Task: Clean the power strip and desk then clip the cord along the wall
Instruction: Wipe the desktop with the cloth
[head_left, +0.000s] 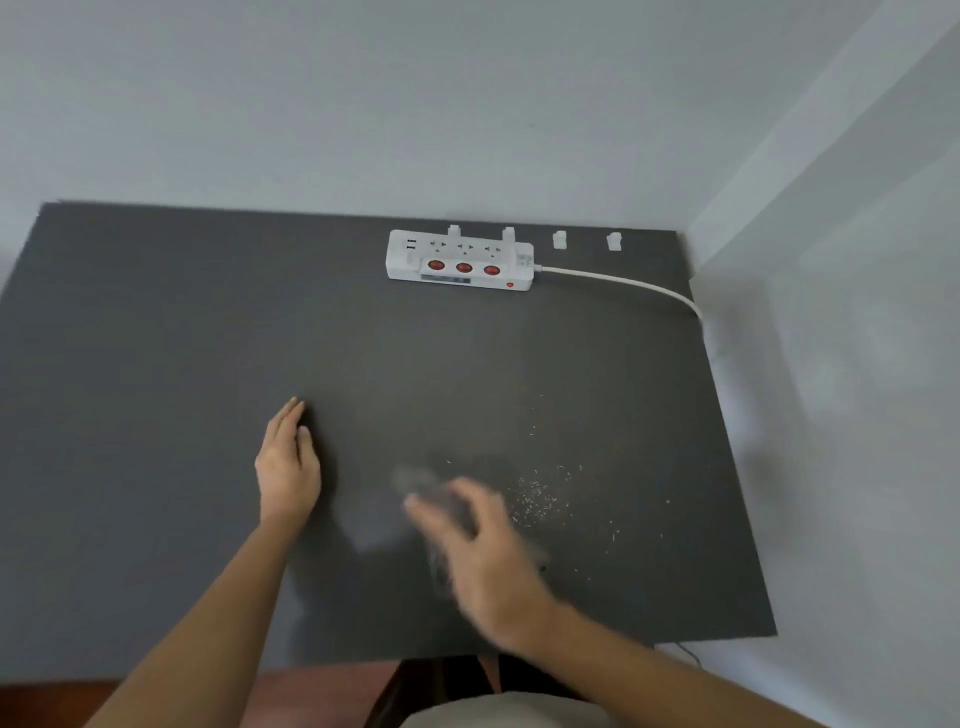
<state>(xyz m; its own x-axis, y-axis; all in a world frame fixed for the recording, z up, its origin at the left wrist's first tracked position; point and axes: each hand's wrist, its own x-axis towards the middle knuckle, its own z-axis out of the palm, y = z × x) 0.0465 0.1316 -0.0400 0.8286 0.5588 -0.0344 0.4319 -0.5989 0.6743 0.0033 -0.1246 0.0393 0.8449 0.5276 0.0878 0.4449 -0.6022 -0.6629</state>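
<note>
The white power strip (460, 260) lies flat at the far side of the dark desk (156, 415), close to the wall (363, 104), a bit to the right of the middle. It has three red switches in a row and one small red button near its right end. Its white cord (623, 283) runs off to the right and drops over the desk's right edge by the corner. It lies loose on the desk and is not in any clip. Four small white clips (559, 239) sit in a row low on the wall, two just behind the strip and two to the right of it. On the near right part of the desk there are lots of tiny pale crumbs (535, 501). The right hand (483, 551) is just left of the crumbs and looks very blurry. There is something grey and smeared under its fingers, maybe a cloth, but I cannot tell for sure, and I cannot tell if the fingers are spread or gripping. The left hand (287, 467) rests flat on the desk to the left, holding nothing, fingers straight and pressed together. I think this is the desk cleaning step. The next move needs the crumbs swept into one pile, not pushed off the edge. The cord job is not done yet.
</note>
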